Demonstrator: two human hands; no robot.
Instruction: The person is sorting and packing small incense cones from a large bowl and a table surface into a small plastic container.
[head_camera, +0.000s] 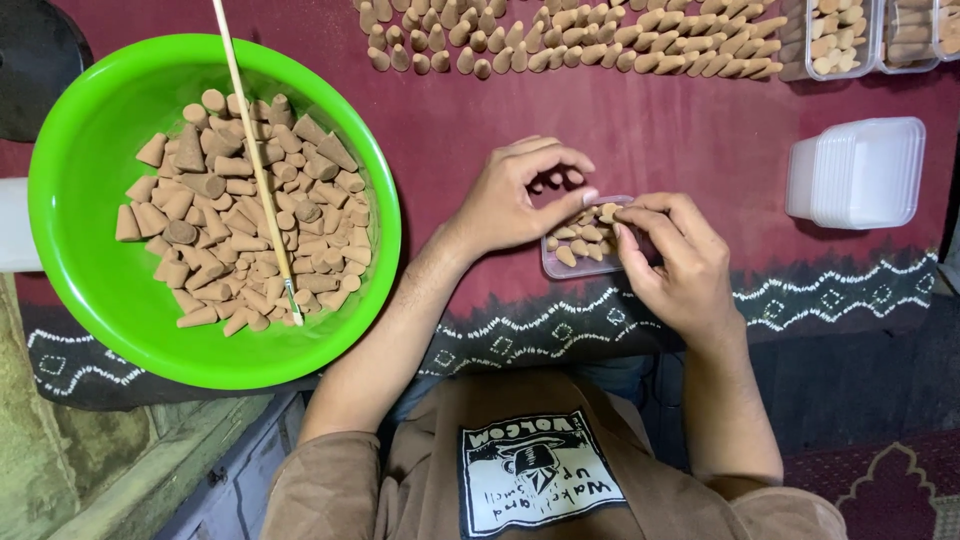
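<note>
I see both hands working over a small clear plastic tray (572, 262) that sits on the dark red cloth (660, 140) near the middle of the view. My left hand (515, 200) arches over the tray's upper left edge, fingers curled and partly closed, thumb and forefinger pinched toward a tan cone (606, 211) at the tray's top right corner. My right hand (672, 258) comes in from 4 o'clock, fingers bent, its forefinger and thumb meeting the same cone; I cannot tell which hand actually grips it. Several more cones lie flat inside the tray, partly hidden under both hands.

At 9 o'clock from the tray, well apart, sits a bright green bowl (90, 150) heaped with loose cones, and a thin wooden stick (255, 160) lies slanted across the pile. At 12 o'clock, rows of cones (560, 40) stand lined up on the cloth. At 2 o'clock a stack of empty clear containers (860, 172) rests on its own, and filled containers (850, 35) sit at the top right edge. Nothing lies between the bowl and the tray except bare cloth.
</note>
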